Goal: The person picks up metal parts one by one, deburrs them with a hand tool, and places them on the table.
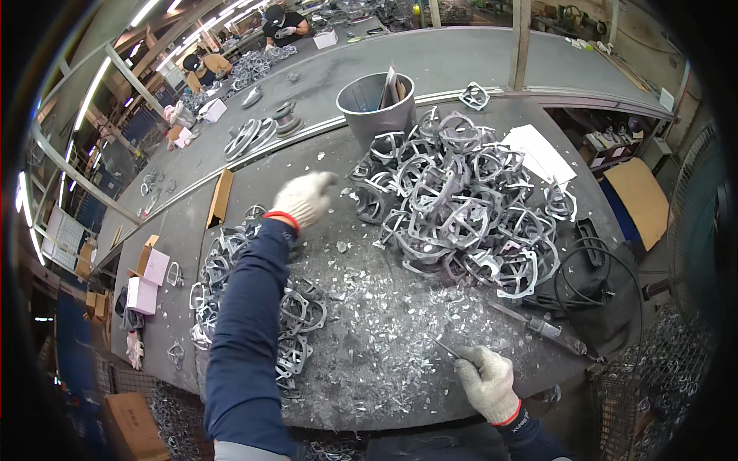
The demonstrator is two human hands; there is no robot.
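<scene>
My left hand (304, 200), in a white knit glove with a red cuff, reaches out over the table between two heaps of metal parts. Its fingers are blurred, and nothing shows clearly in them. Close to the table's front edge, my right hand (489, 383) is closed round a thin dark metal tool (446, 348) whose tip points to the far left. A large pile of grey cast-metal frames (453, 192) stands at the far right. More such frames (300, 311) lie on the left, partly hidden by my left arm. Silvery metal flakes (384, 338) cover the table between them.
A grey bin (377, 104) with cardboard in it stands behind the pile. White paper (540, 156) lies right of it. A power tool (553, 334) and black cable (565, 284) rest at right. Beyond the belt (453, 58), two people work. Small boxes (146, 288) sit at left.
</scene>
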